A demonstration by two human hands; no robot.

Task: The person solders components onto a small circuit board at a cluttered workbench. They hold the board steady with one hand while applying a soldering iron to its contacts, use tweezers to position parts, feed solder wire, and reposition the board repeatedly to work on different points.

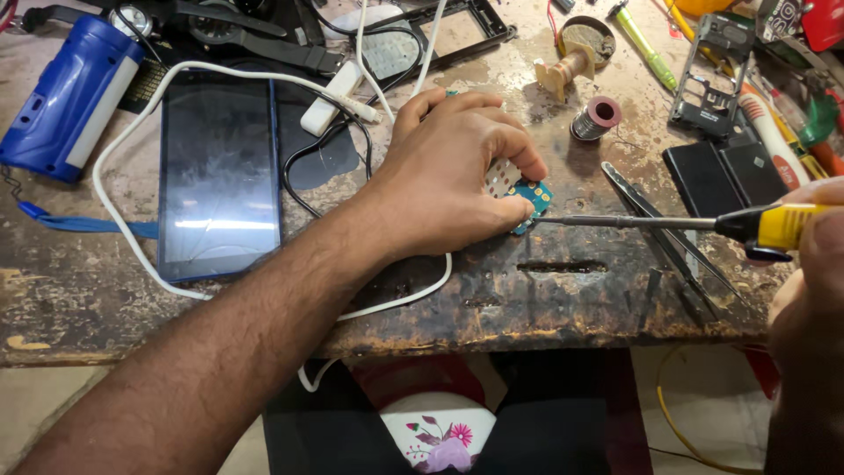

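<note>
We hold a small blue-green circuit board [533, 198] flat against the table [563, 290] with the left hand [453, 176]. The fingers are curled down and pressed together over the board; the fingertips pin it near a pale perforated patch, seemingly a keypad part. Only the board's right edge shows past the fingers.

The right hand [813, 264] is closed around the yellow-and-black handle of a soldering iron [668, 222], whose long metal shaft lies nearly level. Its tip touches, or sits just beside, the exposed edge of the board.

We judge the step in hand to be spot work at that board edge. Any further move calls for steady downward pressure from the left hand and a tip kept clear of the fingertips, which lie very close to it.

Items within reach:
- Tweezers [655, 220] lie under and behind the iron's shaft.
- A spool of solder wire [598, 117] stands near the board, beyond the iron.
- A wooden spool [563, 72] lies farther back.
- A dark tablet [220, 171] lies to the left, looped by a white cable [123, 145].
- A blue case [66, 97] sits at the far left.

Containers: a round tin [587, 40] behind the wooden spool holds a greyish-brown mass, which we cannot identify. Below the table edge a white bowl [440, 427] with a flower print shows; we cannot see its contents.
</note>
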